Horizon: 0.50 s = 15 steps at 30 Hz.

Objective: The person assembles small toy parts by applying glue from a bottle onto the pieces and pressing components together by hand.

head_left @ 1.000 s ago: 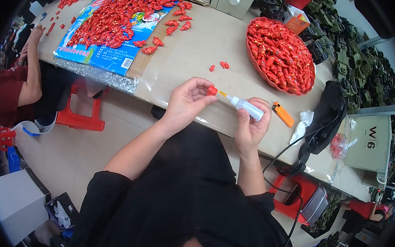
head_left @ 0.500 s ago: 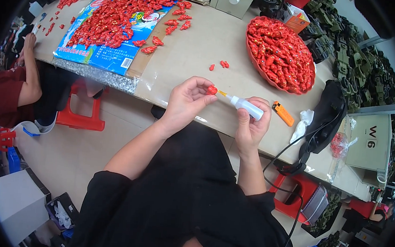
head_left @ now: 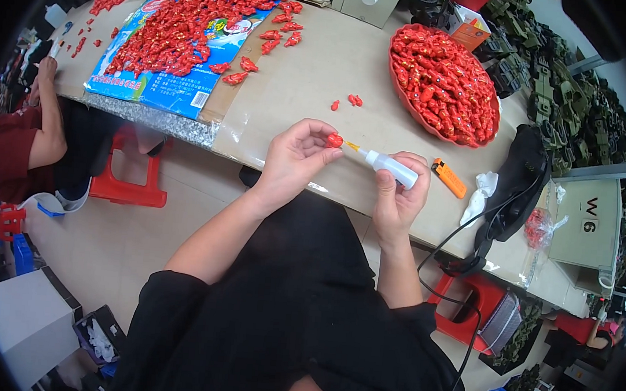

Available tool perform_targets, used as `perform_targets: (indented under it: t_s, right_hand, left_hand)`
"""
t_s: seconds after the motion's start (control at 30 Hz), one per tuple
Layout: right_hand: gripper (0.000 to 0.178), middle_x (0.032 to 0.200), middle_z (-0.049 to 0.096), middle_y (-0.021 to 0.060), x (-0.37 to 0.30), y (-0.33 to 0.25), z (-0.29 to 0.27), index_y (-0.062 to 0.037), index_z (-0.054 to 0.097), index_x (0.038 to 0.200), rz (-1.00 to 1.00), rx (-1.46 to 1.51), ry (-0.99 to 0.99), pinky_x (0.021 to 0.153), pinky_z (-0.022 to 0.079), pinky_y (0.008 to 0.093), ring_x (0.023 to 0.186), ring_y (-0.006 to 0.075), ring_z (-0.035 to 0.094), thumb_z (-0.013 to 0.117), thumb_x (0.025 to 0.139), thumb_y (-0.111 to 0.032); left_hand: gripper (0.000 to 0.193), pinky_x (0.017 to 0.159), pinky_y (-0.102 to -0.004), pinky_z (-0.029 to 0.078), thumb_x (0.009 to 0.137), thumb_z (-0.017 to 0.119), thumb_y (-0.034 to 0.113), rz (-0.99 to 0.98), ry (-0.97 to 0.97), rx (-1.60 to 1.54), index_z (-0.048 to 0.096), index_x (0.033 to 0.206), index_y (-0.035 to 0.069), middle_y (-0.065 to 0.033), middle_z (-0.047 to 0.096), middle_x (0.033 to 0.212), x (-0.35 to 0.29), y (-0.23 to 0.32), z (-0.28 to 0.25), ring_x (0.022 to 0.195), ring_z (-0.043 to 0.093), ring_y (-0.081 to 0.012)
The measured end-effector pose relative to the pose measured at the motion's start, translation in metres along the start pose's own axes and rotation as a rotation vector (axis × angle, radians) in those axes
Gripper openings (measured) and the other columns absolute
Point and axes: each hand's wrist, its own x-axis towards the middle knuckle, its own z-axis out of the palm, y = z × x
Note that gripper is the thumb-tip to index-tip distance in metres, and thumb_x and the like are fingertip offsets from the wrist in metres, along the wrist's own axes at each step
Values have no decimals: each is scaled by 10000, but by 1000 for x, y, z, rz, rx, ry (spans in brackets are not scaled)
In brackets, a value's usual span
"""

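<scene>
Between thumb and fingers, my left hand (head_left: 298, 154) pinches a small red plastic figure (head_left: 334, 140) above the table's front edge. My right hand (head_left: 401, 195) is wrapped round a white squeeze bottle (head_left: 392, 170) with a thin yellowish nozzle (head_left: 352, 146). The nozzle points left at the red figure, its tip very close to it; whether they touch I cannot tell. Beyond my hands, two small red pieces (head_left: 355, 100) lie on the tabletop. An orange lighter or cutter-like tool (head_left: 449, 178) lies just right of the bottle.
A red bowl (head_left: 392, 62) heaped with red figures stands at the back right. More figures cover a blue printed sheet (head_left: 152, 91) at the left. A black bag (head_left: 516, 186) with a cable and a white crumpled tissue (head_left: 481, 194) lie rightward. Another person (head_left: 19, 143) sits far left.
The red figure and nozzle tip have shifted very slightly left. Otherwise both hands keep the same hold and place.
</scene>
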Motion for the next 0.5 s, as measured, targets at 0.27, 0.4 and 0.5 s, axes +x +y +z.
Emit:
perform_targets:
  t_s: [0.27, 0.4, 0.5]
  right_hand:
    - [254, 921, 445, 106, -1, 2, -1, 6, 424, 935, -4, 0, 7, 661, 406, 232, 769, 133, 463, 598, 791, -111]
    - [251, 919, 447, 106, -2, 2, -1, 5, 426, 932, 12, 12, -2, 661, 406, 234, 768, 133, 463, 597, 792, -114]
    - [249, 922, 444, 103, -2, 4, 0, 3, 421, 941, 0, -4, -5, 671, 402, 232, 766, 130, 459, 590, 796, -110]
  left_hand:
    - [195, 725, -196, 454, 772, 579, -21, 4, 9, 5, 489, 944, -18, -45, 555, 840, 0, 0, 0, 792, 547, -77]
    - [190, 723, -195, 453, 774, 578, -16, -1, 10, 6, 493, 944, -17, -42, 557, 840, 0, 0, 0, 790, 547, -76]
    - [196, 729, -198, 452, 779, 570, -17, -2, 3, 10, 494, 959, -21, -43, 556, 848, 0, 1, 0, 804, 544, -78]
